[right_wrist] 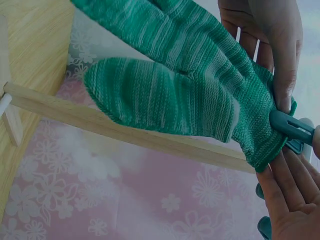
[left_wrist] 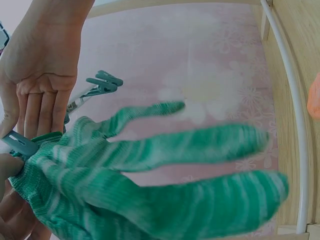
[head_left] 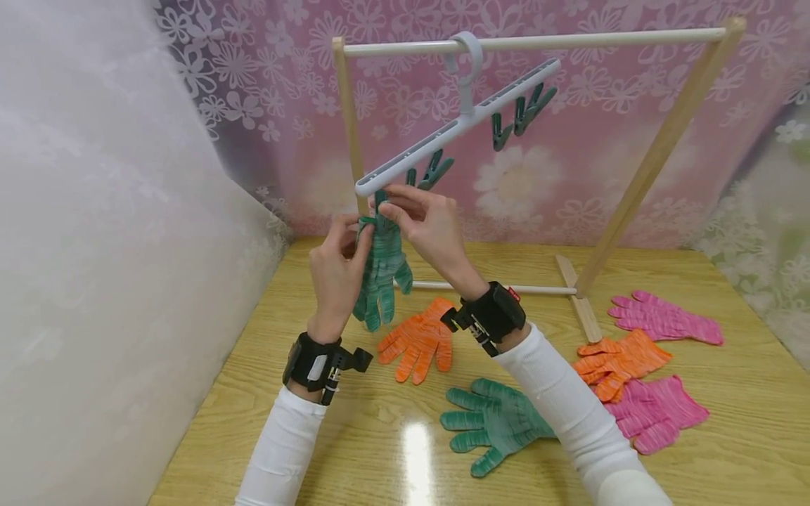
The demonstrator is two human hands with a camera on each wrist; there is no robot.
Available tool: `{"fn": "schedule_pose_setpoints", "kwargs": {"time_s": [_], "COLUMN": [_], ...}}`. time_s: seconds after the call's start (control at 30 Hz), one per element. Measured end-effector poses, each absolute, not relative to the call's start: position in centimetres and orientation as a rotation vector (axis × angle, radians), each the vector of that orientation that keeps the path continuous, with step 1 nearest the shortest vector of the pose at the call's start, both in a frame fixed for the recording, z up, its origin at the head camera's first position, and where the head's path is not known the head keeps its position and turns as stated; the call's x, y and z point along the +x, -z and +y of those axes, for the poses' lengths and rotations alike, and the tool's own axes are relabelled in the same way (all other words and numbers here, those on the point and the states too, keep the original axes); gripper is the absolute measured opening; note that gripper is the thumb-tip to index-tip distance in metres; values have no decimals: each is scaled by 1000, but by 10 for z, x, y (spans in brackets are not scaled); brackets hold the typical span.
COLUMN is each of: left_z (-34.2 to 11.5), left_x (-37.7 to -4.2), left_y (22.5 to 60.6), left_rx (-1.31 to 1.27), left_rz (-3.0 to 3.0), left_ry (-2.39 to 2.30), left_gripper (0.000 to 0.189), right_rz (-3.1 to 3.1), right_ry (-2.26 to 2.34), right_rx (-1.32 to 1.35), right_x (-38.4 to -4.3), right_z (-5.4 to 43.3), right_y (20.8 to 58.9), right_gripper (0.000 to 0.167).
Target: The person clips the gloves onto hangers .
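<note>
A green streaked knit glove (head_left: pixel 383 270) hangs fingers down below the near end of a pale hanger (head_left: pixel 436 137). At its cuff my left hand (head_left: pixel 335 263) pinches the edge between thumb and fingers. My right hand (head_left: pixel 430 221) holds a dark green clothespin (right_wrist: pixel 292 125), thumb on one side and fingers behind. The right wrist view shows the clothespin's jaws over the glove's cuff. From the left wrist side, the clothespin (left_wrist: pixel 21 144) overlaps the cuff between both thumbs. Several more green clothespins (head_left: pixel 436 171) hang along the hanger.
The hanger hooks over the white bar (head_left: pixel 601 39) of a wooden-sided rack (head_left: pixel 664 154). On the table (head_left: pixel 354 436) lie an orange glove (head_left: pixel 420 344), a green glove (head_left: pixel 496 422), and at right pink gloves (head_left: pixel 664 320) with another orange glove (head_left: pixel 626 358). A floral curtain (head_left: pixel 519 183) stands behind.
</note>
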State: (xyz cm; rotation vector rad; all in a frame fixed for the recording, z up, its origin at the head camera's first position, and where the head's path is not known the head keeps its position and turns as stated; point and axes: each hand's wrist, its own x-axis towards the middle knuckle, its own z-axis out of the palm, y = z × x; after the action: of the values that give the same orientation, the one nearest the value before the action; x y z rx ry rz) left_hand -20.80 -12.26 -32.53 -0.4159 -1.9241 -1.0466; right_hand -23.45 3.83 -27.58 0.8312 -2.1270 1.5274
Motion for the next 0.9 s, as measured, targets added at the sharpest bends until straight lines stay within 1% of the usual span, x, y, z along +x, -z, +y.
{"fn": "schedule_pose_setpoints", "kwargs": {"time_s": [0.3,0.5,0.67,0.77,0.83,0.9], "left_z": [-124,-126,-127,-128,-129,-130], "left_x": [-209,-211,-212,-212,-212,-212], "left_y": [326,327,329,330,331,332], "left_rx": [-413,-410,-390,-385,-376,-366], "left_rz": [-1946,-1941,-1935,-1930,-1932,-1934], "left_ry": [1066,1089,1099,1113,1126,1140], "left_gripper": [19,20,20,20,21,21], "right_rz": [-2072,-1994,-1949,-1897,-1860,-1834], "right_ry": [-1549,-1568,-1596,-1631,-1642,-1638], "right_rx": [895,926,857,813,789,776], "right_x": [-239,-242,-246,-240,-242,-245], "right_z": [42,48,53,54,55,57], "right_y": [284,290,293,288,287,286], "right_gripper": [37,32,21,16,16,20]}}
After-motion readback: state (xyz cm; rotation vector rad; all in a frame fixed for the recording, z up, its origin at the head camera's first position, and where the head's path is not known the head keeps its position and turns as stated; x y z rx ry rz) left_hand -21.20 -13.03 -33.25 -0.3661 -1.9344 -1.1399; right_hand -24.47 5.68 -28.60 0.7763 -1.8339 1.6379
